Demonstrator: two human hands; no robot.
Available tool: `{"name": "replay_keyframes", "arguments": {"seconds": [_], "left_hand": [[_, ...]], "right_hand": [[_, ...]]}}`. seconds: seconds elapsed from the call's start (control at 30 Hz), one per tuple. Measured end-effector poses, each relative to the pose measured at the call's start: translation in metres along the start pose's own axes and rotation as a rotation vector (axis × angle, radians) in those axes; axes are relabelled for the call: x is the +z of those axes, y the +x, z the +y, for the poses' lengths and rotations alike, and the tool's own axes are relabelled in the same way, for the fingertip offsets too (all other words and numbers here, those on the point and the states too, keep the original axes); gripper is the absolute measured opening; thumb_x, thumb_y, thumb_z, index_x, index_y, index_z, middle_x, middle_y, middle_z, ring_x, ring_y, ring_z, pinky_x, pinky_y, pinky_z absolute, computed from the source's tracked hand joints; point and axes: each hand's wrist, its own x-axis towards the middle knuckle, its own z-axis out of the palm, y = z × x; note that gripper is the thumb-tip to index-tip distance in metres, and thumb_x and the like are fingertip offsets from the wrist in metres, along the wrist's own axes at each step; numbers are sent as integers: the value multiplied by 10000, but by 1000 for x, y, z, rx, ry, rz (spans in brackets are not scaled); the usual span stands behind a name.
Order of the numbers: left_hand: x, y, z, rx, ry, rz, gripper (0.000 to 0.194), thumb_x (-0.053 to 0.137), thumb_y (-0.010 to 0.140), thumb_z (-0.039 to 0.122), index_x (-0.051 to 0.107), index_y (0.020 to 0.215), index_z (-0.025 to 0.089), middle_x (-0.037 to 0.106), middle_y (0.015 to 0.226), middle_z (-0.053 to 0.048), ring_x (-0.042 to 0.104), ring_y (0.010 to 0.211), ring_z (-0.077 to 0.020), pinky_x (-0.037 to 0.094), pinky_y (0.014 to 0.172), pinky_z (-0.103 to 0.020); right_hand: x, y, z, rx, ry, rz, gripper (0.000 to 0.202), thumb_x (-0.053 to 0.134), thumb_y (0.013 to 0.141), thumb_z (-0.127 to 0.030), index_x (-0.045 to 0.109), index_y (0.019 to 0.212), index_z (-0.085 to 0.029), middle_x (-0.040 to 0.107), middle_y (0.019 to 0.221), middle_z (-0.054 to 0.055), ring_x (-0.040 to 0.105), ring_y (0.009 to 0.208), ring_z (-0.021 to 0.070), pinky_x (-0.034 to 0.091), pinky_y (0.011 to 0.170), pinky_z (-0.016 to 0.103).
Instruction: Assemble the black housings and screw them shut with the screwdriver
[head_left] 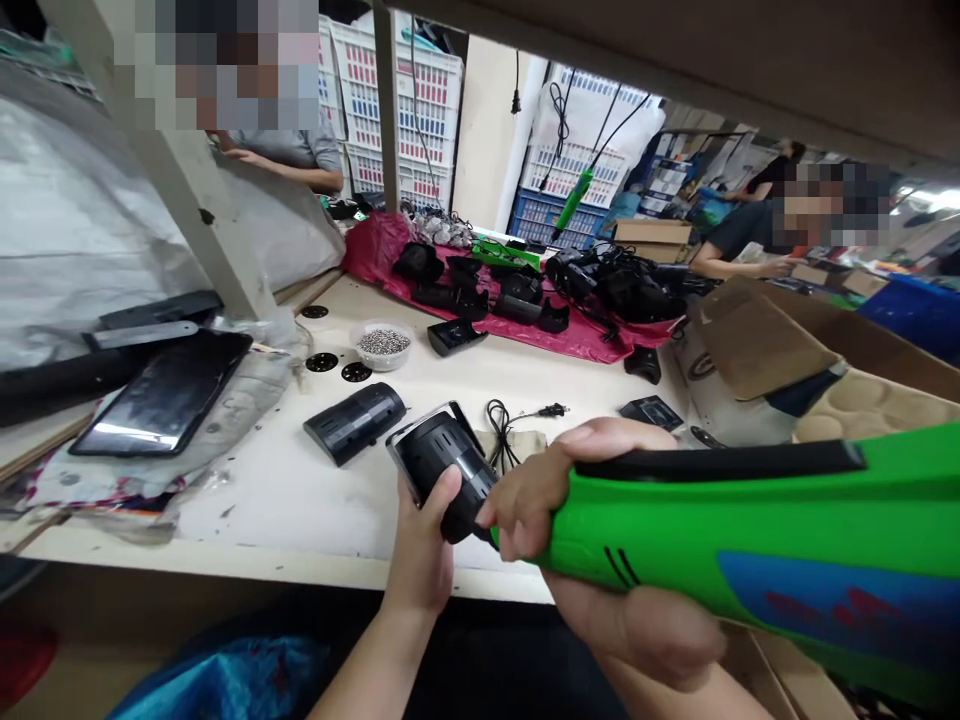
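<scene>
My left hand (424, 540) grips a black slotted plastic housing (450, 470) with a shiny metal rim at its far end, tilted above the bench front. Around a green electric screwdriver (735, 530) with a black lever, my right hand (600, 520) is closed. The driver's tip end points at the near side of the housing; the exact contact is hidden behind my fingers. A second black housing piece (355, 423) lies on the bench to the left. Just behind the held part is a coiled black cord with a plug (506, 425).
A clear tub of small screws (382, 345) stands beside black discs (321, 362). Black parts cover a pink sheet (600, 345) at the back. A phone (165, 390) lies left; cardboard boxes (765, 340) are right. Another green driver (574, 203) hangs behind. Two people sit beyond.
</scene>
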Motion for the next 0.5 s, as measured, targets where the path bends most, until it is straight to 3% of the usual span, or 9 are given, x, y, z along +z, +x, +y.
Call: {"name": "replay_keyframes", "arguments": {"seconds": [0.13,0.27,0.37,0.5], "left_hand": [[3,2,-4,-4,26,5,631,762,717,342,480,1279,281,672,1102,-49,621,1063,-271,482,886,-384],[8,5,-3,-25,27,-8,645,765,704,344,476,1276,270,674,1056,-44,641,972,-250,499,831,-378],[8,8,-1,-48,15,17,611,771,687,331,508,1231,238,667,987,-37,635,910,-222,492,816,-354],[6,8,2,-79,6,45,611,791,645,328,533,1188,225,667,936,-30,626,836,-197,489,784,-335]], "right_hand": [[3,5,18,-42,46,-96,387,661,793,-558,613,1063,-286,585,588,-39,534,447,162,503,453,329],[4,12,32,7,116,-41,397,686,745,-574,599,941,-240,553,525,-60,473,377,122,460,415,276],[2,13,33,-56,120,-24,416,675,743,-604,599,887,-222,535,504,-64,470,365,120,468,418,276],[-3,13,30,-80,117,-98,396,631,780,-614,591,896,-237,525,513,-64,471,373,127,477,420,287]]}}
